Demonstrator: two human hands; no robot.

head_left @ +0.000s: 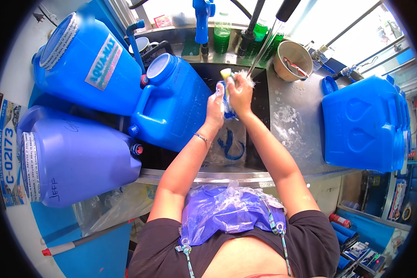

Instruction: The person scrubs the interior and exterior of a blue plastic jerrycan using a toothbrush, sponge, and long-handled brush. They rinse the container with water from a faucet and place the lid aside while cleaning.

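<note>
Both my hands are together over the dark sink [257, 99], white suds on them. My left hand [214, 107] is closed around a small, soapy blue piece [227, 110], its shape mostly covered by fingers and foam. Pressed against it from the right is my right hand [240, 96], its fingers closed on a foamy sponge [225, 73] with a yellowish end showing. Below the hands, a curved blue strap-like piece [229, 147] lies in the sink. A blue jug [183, 104] with an uncapped mouth leans in the sink, left of my left forearm.
More blue containers [92, 65] crowd the left, one purplish [81, 155]. Another blue jug [361, 125] stands on the wet steel counter [294, 109] at right. A beige bucket [293, 60], green bottles [222, 34], a blue tap [202, 25] and a black-handled metal rod [268, 44] are behind.
</note>
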